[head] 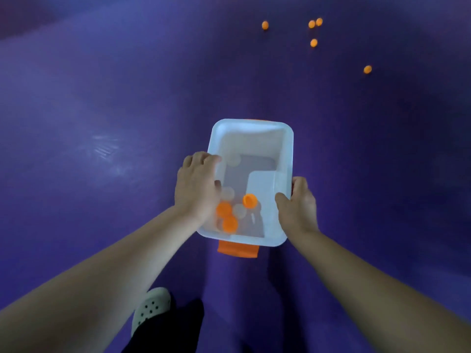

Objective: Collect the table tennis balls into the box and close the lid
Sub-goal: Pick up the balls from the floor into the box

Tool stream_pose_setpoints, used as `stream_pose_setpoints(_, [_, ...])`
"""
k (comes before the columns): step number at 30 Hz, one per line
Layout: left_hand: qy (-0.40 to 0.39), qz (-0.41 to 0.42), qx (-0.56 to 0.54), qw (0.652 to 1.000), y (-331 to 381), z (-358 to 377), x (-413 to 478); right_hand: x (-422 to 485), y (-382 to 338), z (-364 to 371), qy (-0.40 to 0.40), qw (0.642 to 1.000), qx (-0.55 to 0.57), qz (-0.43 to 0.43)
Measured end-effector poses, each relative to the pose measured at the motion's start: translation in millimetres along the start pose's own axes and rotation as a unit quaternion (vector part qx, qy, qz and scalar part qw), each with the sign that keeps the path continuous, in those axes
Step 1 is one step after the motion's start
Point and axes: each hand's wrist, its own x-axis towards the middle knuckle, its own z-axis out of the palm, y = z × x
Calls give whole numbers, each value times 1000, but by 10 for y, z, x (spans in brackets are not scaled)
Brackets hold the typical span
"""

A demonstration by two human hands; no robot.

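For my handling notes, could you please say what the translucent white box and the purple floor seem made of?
The translucent white rectangular box looks like smooth frosted plastic: purple shows through its bottom. The purple floor seems matte vinyl or rubber, with soft sheen.

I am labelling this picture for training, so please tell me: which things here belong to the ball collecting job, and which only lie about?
Job: box, held by left hand and right hand; balls inside it; five loose orange balls on the floor.
Not the job: white clog on a foot.
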Motion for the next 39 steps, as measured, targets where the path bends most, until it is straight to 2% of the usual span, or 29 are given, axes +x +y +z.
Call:
stream_pose_setpoints(8, [-5,-151,-37,988,247,-1946,-790,-992,-1629,-715,-74,996,-17,-50])
stream_pose_setpoints(16, [68,-278,-54,957,53,-3659,-1778,-2089,-3082,-768,-176,971,-57,-150])
stream_pose_setpoints(21, [94,-324,-57,940,-554,-4519,-2289,-2643,-3926,-262,-244,947,-79,-196])
stream_pose_setpoints(29, [110,-395,-49,911,-1809,-5847,-2692,-3360,-5326,903,-309,906,-126,-260])
stream_pose_setpoints(39, [181,-455,-89,867,-2583,-6623,-2662,-3544,-6516,1745,-348,859,-160,-339])
